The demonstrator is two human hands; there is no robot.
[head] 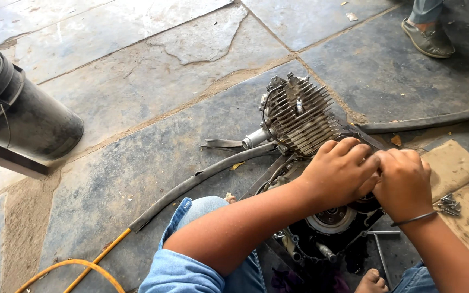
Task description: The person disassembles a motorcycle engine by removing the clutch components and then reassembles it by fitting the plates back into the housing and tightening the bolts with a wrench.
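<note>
Cracked stone floor, outdoors | small engine (pixel 310 163) lies on it, finned cylinder (pixel 299 116) up, open case toward knees | left hand (pixel 338 173) and right hand (pixel 404 182) pressed together, curled over case edge; grip hidden | likely working a fastener; loose bolts (pixel 448 205) near right wrist.

Cracked grey stone-slab floor (pixel 137 81), sandy joints, daylight; black bucket (pixel 17 111) at left edge.

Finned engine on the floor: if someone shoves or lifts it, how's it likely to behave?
The engine is probably heavy: bulky finned metal casting. It likely slides rather than rolls, lying broad on the stone floor. Its dark, possibly oily casing under the left hand and right hand could be slippery.
</note>
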